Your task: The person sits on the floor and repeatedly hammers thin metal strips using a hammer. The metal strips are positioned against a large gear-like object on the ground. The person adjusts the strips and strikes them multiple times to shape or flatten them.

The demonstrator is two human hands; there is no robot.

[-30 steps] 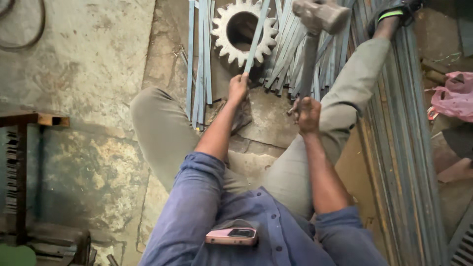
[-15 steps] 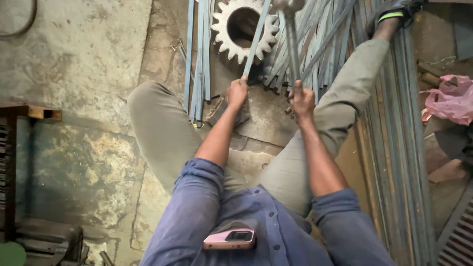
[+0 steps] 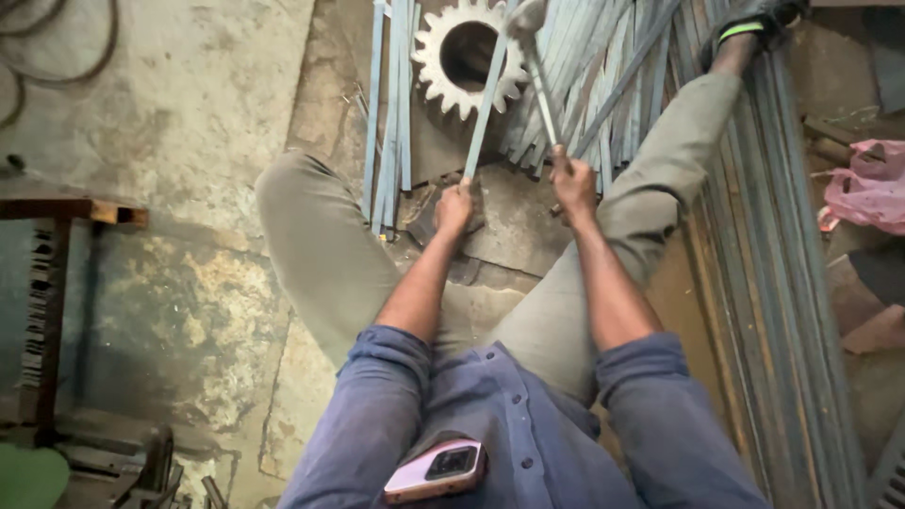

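Note:
I sit on the floor with my legs apart. My left hand grips the near end of a thin flat metal strip that runs up across a large toothed gear lying flat on the floor. My right hand grips the handle of a hammer. The hammer's head is down at the far end of the strip, over the gear's rim. A heap of similar grey-blue strips lies just right of the gear, under the hammer handle.
A bundle of straightened strips lies left of the gear. Long steel bars run along my right leg. A pink plastic bag is at the right edge. A rusty stand is at left. A pink phone sticks out of my shirt pocket.
The hammer was raised high a second ago and has swung down onto the strip over the gear. My right hand moved forward with it. My left hand kept hold of the strip.

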